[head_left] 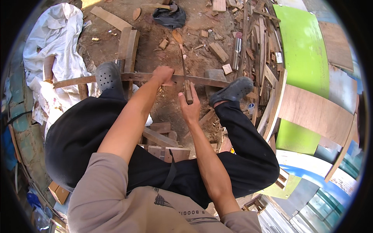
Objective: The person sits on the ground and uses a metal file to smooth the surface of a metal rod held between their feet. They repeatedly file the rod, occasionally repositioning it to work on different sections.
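A long, narrow wooden strip (140, 76) lies crosswise in front of me, raised on wood pieces. My left hand (163, 74) is closed around it near the middle. Just right of that, my right hand (190, 108) grips the wooden handle of a handsaw (184, 62). Its thin blade points away from me and crosses the strip; whether the teeth are in the wood is too small to tell. My left clog (108, 76) presses on the strip's left part. By its right end is my other clog (234, 90), next to a grey block (214, 75).
Wood offcuts (218, 52) and a black plastic bag (169, 17) lie on the dirt ahead. A white sheet (58, 39) is heaped at left. Long scrap boards (259, 50) are piled at right, beside a lime-green panel (303, 46). Short planks (160, 136) lie between my legs.
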